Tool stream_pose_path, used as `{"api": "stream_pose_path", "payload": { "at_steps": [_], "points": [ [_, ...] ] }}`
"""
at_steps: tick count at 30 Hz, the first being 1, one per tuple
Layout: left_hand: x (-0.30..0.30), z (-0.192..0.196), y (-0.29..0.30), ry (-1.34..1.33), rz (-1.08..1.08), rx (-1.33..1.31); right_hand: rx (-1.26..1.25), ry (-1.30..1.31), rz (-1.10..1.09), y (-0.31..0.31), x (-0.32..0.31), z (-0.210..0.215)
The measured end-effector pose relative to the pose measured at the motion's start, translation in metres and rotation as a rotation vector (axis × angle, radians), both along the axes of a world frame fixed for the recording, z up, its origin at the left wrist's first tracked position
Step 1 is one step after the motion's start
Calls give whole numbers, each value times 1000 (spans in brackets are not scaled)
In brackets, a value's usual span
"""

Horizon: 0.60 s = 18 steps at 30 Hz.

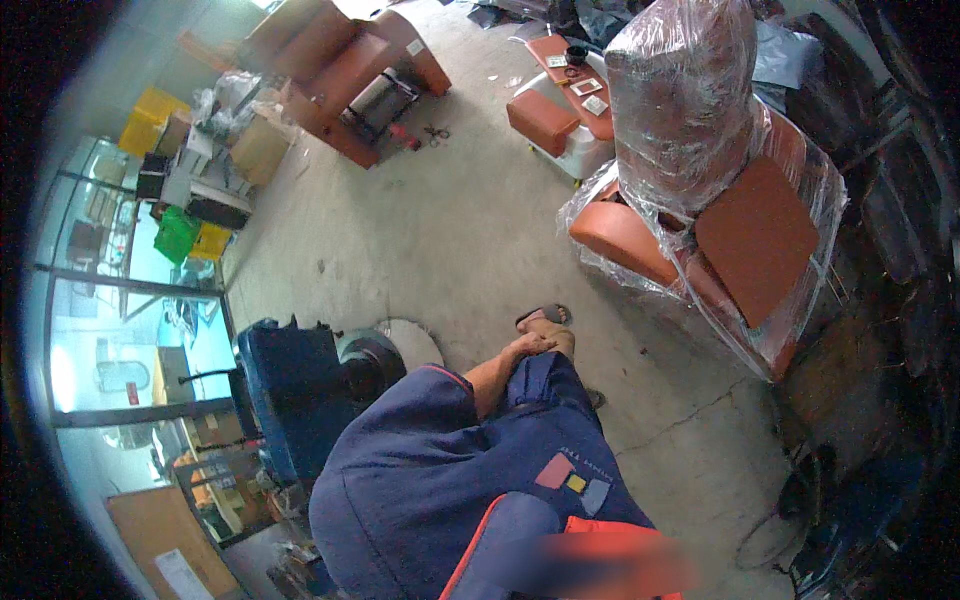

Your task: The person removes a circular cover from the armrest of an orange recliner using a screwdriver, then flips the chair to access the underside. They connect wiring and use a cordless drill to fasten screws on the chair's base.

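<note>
1. One view only (head cam). No hand is on any work item: the only hand (530, 345) visible rests on a bent knee (548, 372) in blue trousers, just below a sandalled foot (545, 318) on the concrete floor (420, 230).
2. Whose hand: it comes from a short blue sleeve (420, 400) w/ red trim, on a person in blue close under the cam. Prob. a co-worker, not the wearer, but I can't tell for sure. Wearer's own L and R hands aren't clearly in the pic.
3. Hand state: lying on the knee, clamped on nothing as far as it shows. Too small to tell if the fingers are together or apart.
4. Arm pose: forearm bare, slanting up-right from sleeve to knee. It looks at rest, not reaching.
5. Nearest item: blue chair (290, 385) w/ a round metal base (375, 352), just left of the arm and not touched.
6. Done, judging by looks: orange chair (700, 210) at right is fully wrapped in clear film.
7. Left, judging by looks: blue chair is bare of film, as are the orange furniture parts (350, 70) at the far end and the orange seat unit (560, 110) w/ small items on top.
</note>
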<state>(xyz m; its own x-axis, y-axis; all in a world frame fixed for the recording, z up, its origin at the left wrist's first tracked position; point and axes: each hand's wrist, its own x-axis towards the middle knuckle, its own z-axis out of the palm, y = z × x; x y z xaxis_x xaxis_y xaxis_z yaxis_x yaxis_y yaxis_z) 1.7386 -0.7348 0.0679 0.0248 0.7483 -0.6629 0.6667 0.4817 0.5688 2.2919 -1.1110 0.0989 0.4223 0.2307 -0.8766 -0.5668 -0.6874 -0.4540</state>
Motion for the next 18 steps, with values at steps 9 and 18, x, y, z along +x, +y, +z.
{"api": "stream_pose_path", "payload": {
  "at_steps": [9, 18],
  "points": [
    [9, 13, -63, 13, 170, -231, 3, 38, 158, 30, 32, -20],
    [-37, -7, -55, 64, 243, -352, -16, 75, 341, 82, -45, -58]
  ]
}}
